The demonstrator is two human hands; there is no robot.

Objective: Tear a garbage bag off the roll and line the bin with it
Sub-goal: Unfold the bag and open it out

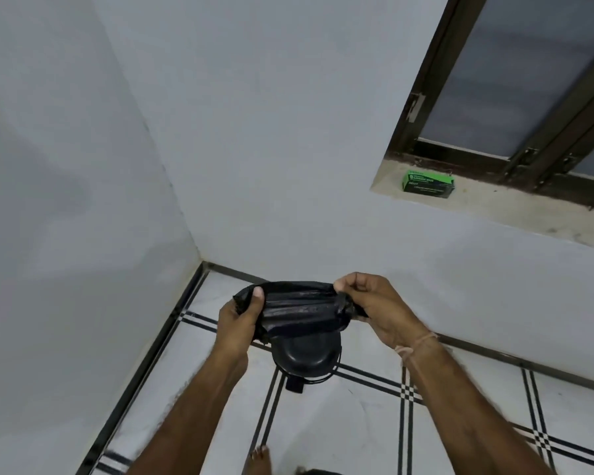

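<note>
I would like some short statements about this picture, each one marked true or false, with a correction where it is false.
1. Both hands hold the black garbage bag. True: the left hand and the right hand grip its two ends.
2. The green box lies on the floor. False: it rests on the window sill.
3. The bag already lines the bin. False: it is stretched between the hands, above the bin.
4. The bin stands near the corner of the room. True.
5. The right wrist is bare. False: a thread is tied around it.
</note>
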